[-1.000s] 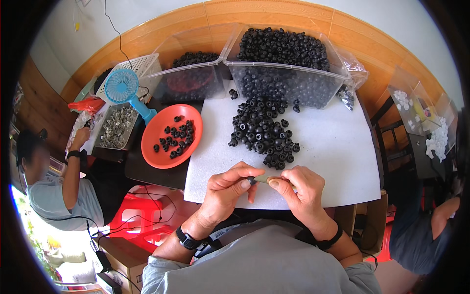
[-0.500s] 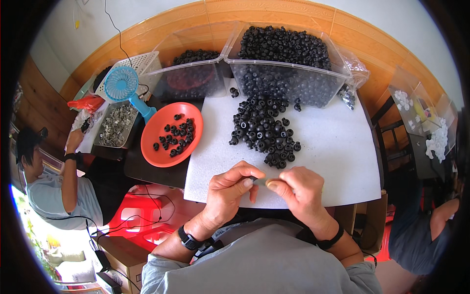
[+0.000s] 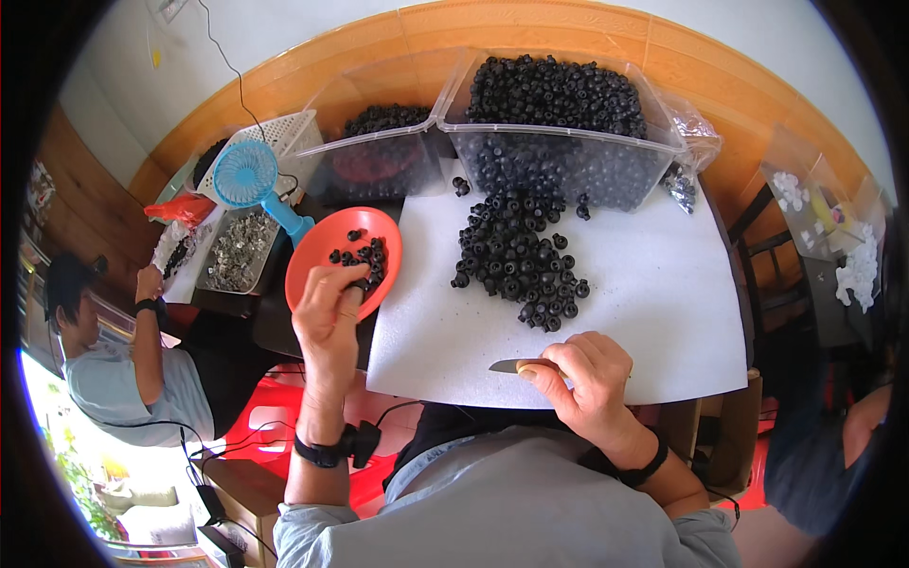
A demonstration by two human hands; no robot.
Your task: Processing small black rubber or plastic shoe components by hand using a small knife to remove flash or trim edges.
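Note:
My right hand [image 3: 589,377] grips a small knife [image 3: 506,365] above the near edge of the white sheet, its blade pointing left. Over on the left, my left hand [image 3: 327,317] reaches above the round orange-red plate [image 3: 301,257]. Its thumb and fingers are closed about a small black part [image 3: 361,282], partly hidden by the fingers. Several similar black knobbed parts [image 3: 376,254] lie in the plate beside the fingertips. A heap of black parts [image 3: 519,254] sits on the white sheet [image 3: 653,312], beyond the knife.
Two clear bins, one large bin [image 3: 568,166] and another bin [image 3: 374,175], hold black parts at the back. A blue fan [image 3: 248,173] and a metal tray of small pieces [image 3: 232,256] stand left, near a person [image 3: 133,379]. Another person's arm [image 3: 857,426] shows at right.
My left hand has left the knife and moved left to the plate. The right hand keeps the knife near the same place. The view has shifted slightly.

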